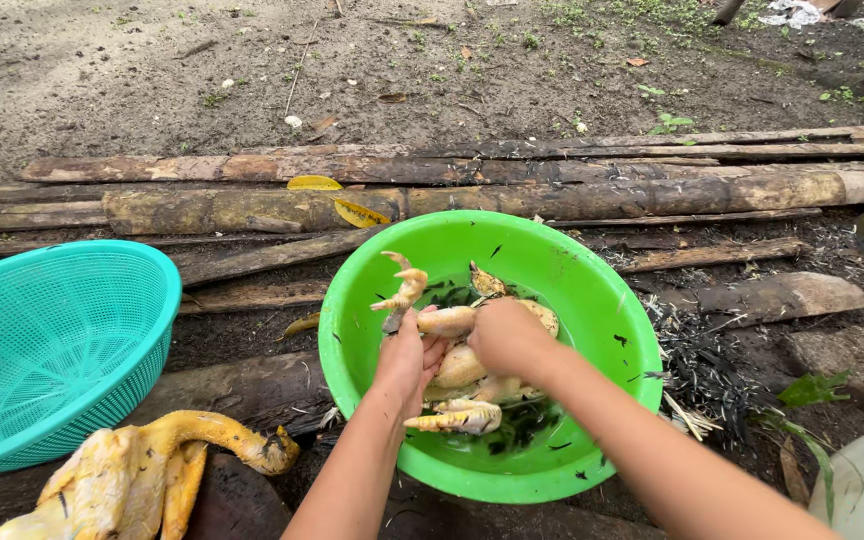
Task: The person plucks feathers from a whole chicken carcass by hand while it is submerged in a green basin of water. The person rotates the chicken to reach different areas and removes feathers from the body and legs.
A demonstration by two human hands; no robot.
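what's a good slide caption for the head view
Both hands, left hand and right hand, grip a plucked pale chicken in a round green plastic basin.

hands (457, 350) gripping plucked chicken (462, 365), green basin (592, 290)

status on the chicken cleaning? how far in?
Done, by the look of it: one plucked chicken lies bare on the logs at lower left. In hand: both hands are in the green basin, the left hand and right hand gripping a second plucked chicken over dark, feather-flecked water. Left: this bird is not yet out of the basin, and the teal basket holds nothing.
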